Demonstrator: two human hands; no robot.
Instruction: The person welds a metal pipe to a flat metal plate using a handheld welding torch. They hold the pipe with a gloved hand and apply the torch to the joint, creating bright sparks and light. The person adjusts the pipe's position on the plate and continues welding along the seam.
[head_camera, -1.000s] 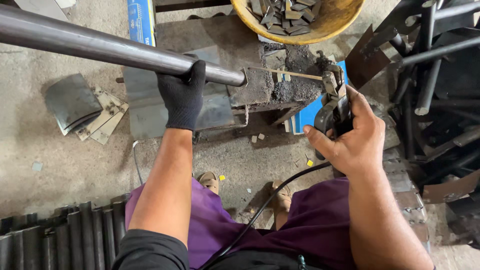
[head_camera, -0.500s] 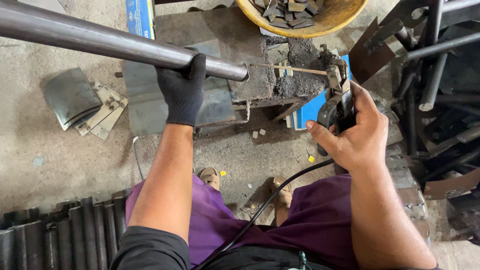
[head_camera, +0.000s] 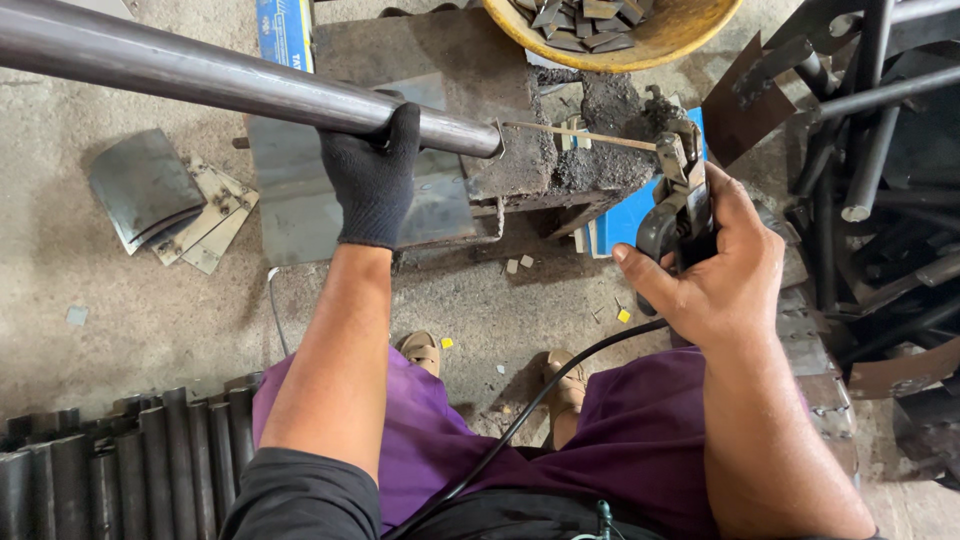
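Grey steel pipe (head_camera: 200, 75) lies across block; electrode holder (head_camera: 675, 215) w/ rod (head_camera: 580, 136) near pipe end.

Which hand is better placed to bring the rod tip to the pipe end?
Right. The right hand holds the holder, whose rod already points at the pipe end. The gloved left hand is wrapped over the pipe, likely steadying it.

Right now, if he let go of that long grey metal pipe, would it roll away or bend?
The long grey metal pipe would probably roll, since it is round and smooth. It looks stiff and likely heavy: it runs straight past the gloved left hand without sagging. Only its end rests on the dark metal block, so it might tip off.
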